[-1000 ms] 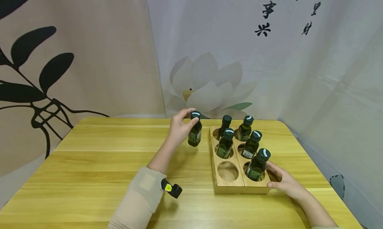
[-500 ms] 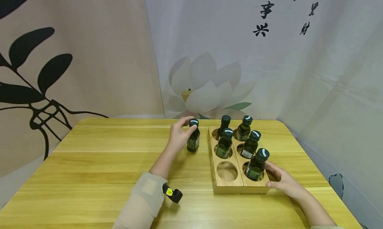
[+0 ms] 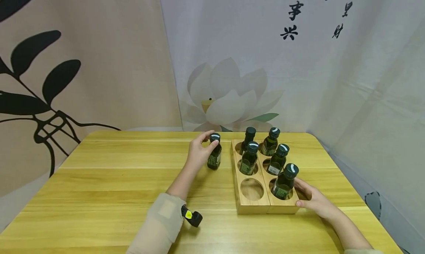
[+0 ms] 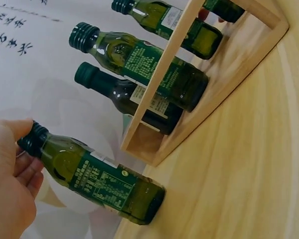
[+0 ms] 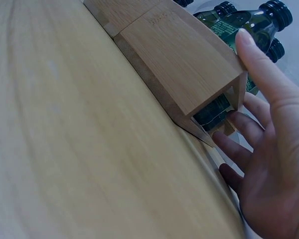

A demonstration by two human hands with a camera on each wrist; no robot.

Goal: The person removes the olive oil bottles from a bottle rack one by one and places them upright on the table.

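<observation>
On the yellow wooden table (image 3: 109,180), just left of the wooden rack (image 3: 253,206), your left hand (image 3: 198,153) grips a small dark-green bottle (image 3: 214,156) near its cap, thumb and fingers curled round the neck. The bottle stands upright, with its base on the tabletop as the left wrist view shows it, close beside the rack's left wall but apart from it. Your right hand (image 3: 314,201) rests against the rack's near right corner, thumb along the front edge and fingers loosely extended beside the open right end, holding nothing closed within them. The rack carries five bottles of the same kind in its round holes: two in the left column (image 3: 249,159) at the far and middle positions, three in the right column (image 3: 278,160). The near hole of the left column (image 3: 252,189) holds no bottle. A small black device with a yellow tag (image 3: 191,216) sits at your left wrist, beside the beige sleeve (image 3: 159,224).
</observation>
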